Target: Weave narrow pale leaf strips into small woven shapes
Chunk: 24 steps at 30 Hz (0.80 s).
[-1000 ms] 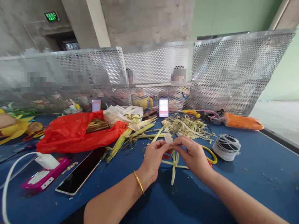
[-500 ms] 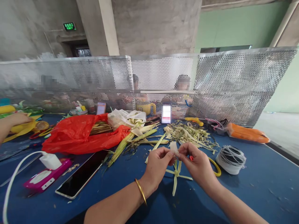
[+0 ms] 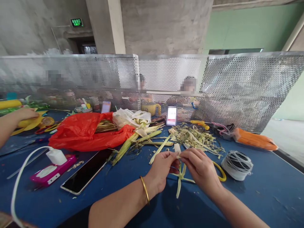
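Note:
A pale strip of husk (image 3: pixel 177 147) stands up between my fingertips, its lower end pinched from both sides. My left hand (image 3: pixel 161 169) is closed on it with thumb and forefinger; a gold bangle circles that wrist. From the other side my right hand (image 3: pixel 201 166) grips the same strip, its fingers curled over it and hiding part of it. Just below the hands is a cross-shaped piece of pale green strips (image 3: pixel 180 175), its upper part covered by my fingers. Whether the held strip joins this cross I cannot tell. Yellow-handled scissors (image 3: pixel 222 173) lie partly behind my right hand.
Dried husk shreds (image 3: pixel 196 137) lie beyond my hands. To the left are a red plastic bag (image 3: pixel 71 134), a dark phone (image 3: pixel 86 174) and a magenta power strip (image 3: pixel 51 172). A wire spool (image 3: pixel 237 164) stands right. Another person's hand (image 3: pixel 27 114) is far left, before a perforated screen (image 3: pixel 104 72).
The view has shifted slightly, so most things sit a little farther right. My right fingers have curled farther over the strip, which now shows narrower above them.

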Available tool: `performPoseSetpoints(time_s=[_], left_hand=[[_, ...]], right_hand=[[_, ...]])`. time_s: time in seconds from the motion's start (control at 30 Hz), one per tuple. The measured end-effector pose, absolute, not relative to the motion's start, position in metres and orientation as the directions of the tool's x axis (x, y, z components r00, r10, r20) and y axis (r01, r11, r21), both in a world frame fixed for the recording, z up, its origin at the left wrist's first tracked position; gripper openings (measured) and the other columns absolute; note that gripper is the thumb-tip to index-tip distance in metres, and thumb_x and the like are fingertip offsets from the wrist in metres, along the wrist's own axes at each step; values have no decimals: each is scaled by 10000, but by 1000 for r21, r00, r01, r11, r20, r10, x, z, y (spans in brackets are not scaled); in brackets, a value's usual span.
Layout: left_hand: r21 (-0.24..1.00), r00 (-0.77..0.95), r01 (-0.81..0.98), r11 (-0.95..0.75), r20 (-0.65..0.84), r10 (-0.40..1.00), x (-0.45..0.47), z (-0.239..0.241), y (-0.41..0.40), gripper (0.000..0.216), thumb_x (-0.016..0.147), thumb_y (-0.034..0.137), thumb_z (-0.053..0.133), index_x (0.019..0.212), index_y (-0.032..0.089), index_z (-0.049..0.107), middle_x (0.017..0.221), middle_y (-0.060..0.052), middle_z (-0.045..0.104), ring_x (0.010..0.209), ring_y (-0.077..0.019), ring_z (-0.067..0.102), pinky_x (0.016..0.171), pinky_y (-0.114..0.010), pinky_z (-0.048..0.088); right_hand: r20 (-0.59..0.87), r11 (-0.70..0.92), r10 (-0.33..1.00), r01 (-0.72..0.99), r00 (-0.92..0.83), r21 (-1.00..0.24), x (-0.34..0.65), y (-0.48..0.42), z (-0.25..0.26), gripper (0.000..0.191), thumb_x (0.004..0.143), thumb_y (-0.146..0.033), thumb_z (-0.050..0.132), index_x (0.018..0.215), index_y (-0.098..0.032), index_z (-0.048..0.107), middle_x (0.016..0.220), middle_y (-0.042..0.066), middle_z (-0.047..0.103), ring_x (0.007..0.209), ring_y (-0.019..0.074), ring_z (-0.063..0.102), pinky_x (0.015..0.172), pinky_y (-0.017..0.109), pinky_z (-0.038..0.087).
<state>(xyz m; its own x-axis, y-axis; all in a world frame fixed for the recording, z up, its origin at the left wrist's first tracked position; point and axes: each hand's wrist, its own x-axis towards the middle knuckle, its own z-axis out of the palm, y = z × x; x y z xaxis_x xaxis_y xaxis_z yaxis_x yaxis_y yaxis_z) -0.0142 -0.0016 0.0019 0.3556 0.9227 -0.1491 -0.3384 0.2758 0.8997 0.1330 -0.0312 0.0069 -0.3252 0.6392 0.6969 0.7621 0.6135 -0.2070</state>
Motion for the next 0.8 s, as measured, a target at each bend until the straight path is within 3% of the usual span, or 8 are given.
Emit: performPoseSetpoints(time_s=[0.17, 0.47, 0.8], left_hand=[[880, 368, -354, 318, -181, 912, -15, 3, -1, 295, 611, 392, 763, 664, 132, 633, 607, -9, 576, 552, -103, 521, 504, -218, 437], [957, 269, -284, 53, 27, 963, -15, 3, 0, 174, 680, 315, 696, 688, 144, 667, 618, -4, 618, 583, -118, 558, 572, -230, 463], [974, 283, -228, -14, 80, 956, -15, 2, -2, 178, 703, 342, 686, 691, 166, 665, 652, -16, 653, 610, -138, 587, 586, -245, 477]], right_hand=[[685, 584, 680, 759, -263, -289, 133, -30, 7, 115, 923, -177, 489, 888, -224, 588, 842, 27, 658, 789, 176, 608, 735, 302, 440], [575, 469, 818, 611, -27, -638, 128, -32, 9, 111, 855, -252, 574, 755, -213, 601, 778, 17, 659, 738, 178, 612, 679, 274, 465], [528, 407, 846, 551, 73, -728, 126, -29, 4, 117, 845, -292, 584, 778, -204, 545, 690, 4, 611, 642, 155, 585, 587, 250, 455]])
